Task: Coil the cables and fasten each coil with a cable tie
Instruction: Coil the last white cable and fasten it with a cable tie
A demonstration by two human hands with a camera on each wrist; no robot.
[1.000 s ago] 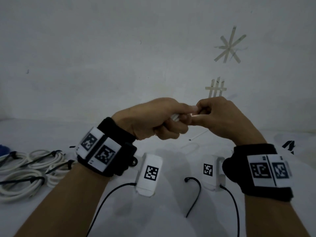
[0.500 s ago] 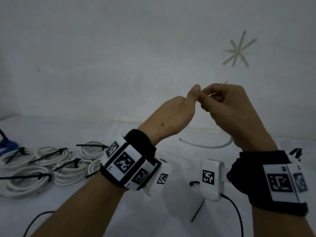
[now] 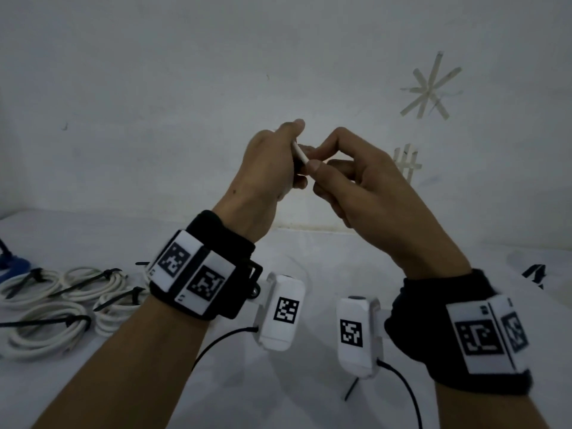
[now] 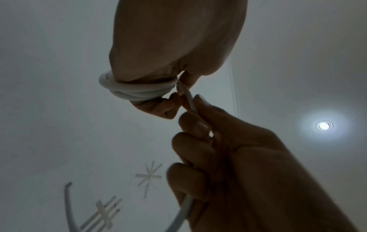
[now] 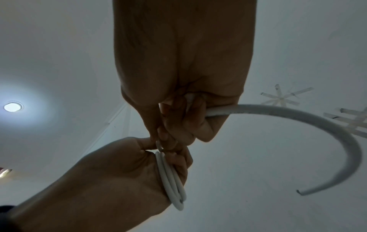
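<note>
Both hands are raised in front of the wall. A white cable (image 3: 300,153) runs between them. My left hand (image 3: 280,162) holds a small coil (image 4: 139,91) of it wound round its curled fingers, seen also in the right wrist view as a few loops of coil (image 5: 170,180). My right hand (image 3: 315,168) pinches the cable just beside the coil, thumb against index. The cable's free tail (image 5: 317,122) passes through the right fist and curves away in the air to a cut end.
Several white coils (image 3: 46,308) bound with black ties lie on the white table (image 3: 93,382) at the left. A loose black cable tie (image 3: 351,390) lies under my right wrist. A blue object (image 3: 14,264) sits at the far left, a black item (image 3: 534,274) at the right.
Both hands have shifted left and down a little. My left hand has turned upright and my right hand has carried the cable round it, now pinching it close to the coil.
</note>
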